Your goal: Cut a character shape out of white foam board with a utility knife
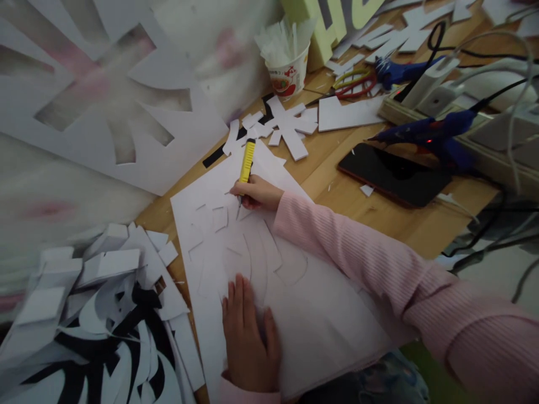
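A yellow utility knife (246, 163) stands nearly upright in my right hand (260, 193), its blade tip touching the white foam board (320, 314). Several curved and straight cut lines run across the board near the blade. My left hand (250, 331) lies flat on the board's near part with its fingers stretched out, holding nothing. The board covers the front of the wooden table and reaches over its near edge.
Cut white and black scraps (122, 331) pile up at the left. Behind the board lie star-shaped offcuts (288, 126), a paper cup (288, 73), scissors (356, 84), a black phone (393, 174) and a blue glue gun (429, 132). A cut-out sheet (168, 157) leans at the back left.
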Demonstrator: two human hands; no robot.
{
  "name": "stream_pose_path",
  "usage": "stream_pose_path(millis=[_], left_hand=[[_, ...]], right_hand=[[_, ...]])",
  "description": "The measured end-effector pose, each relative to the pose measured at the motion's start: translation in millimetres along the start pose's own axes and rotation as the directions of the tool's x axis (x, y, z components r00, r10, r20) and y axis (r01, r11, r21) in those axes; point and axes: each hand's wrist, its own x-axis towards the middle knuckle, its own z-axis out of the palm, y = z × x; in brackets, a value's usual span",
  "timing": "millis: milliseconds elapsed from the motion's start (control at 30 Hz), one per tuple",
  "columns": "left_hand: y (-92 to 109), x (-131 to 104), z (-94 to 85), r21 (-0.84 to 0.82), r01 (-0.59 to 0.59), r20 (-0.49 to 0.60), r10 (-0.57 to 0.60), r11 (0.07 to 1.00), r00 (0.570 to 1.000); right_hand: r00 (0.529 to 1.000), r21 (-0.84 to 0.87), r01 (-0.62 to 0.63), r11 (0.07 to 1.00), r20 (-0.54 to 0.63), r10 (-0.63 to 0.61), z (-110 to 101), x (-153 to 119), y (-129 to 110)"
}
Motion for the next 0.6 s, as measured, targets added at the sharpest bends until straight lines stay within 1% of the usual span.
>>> stream_pose_path(millis=[67, 200, 267, 400, 500, 600], left_hand=[[1.8, 0.7, -2.0, -0.004, -0.004, -0.003, 0.004, 1.000, 1.000], [-0.8, 5.9, -14.2, -0.042, 0.001, 0.013, -0.001, 0.999, 1.000], [-6.8, 10.9, -24.0, -0.080, 0.005, 0.062, 0.000, 0.997, 0.998], [-20.5, 23.0, -42.4, -0.185, 0.057, 0.164, -0.027, 0.981, 0.986], [-25.1, 30.2, -49.2, -0.167, 0.077, 0.220, -0.039, 0.983, 0.975], [-25.4, 33.6, -51.1, -0.132, 0.084, 0.258, -0.048, 0.988, 0.965]], right_hand=[[1.000, 0.069, -0.009, 0.998, 0.000, 0.009, -1.1, 0.5, -0.3], [0.999, 0.089, -0.045, 0.995, 0.010, 0.044, -0.2, -1.0, -2.4], [0.998, 0.107, -0.057, 0.993, 0.005, 0.057, 0.6, -1.2, -2.4], [0.999, 0.155, -0.054, 0.986, 0.008, 0.053, 1.3, 0.4, 0.1], [0.999, 0.164, -0.038, 0.986, 0.030, 0.034, 0.9, 0.7, 1.3], [0.999, 0.145, -0.024, 0.989, 0.032, 0.019, 0.4, -0.7, 0.6]])
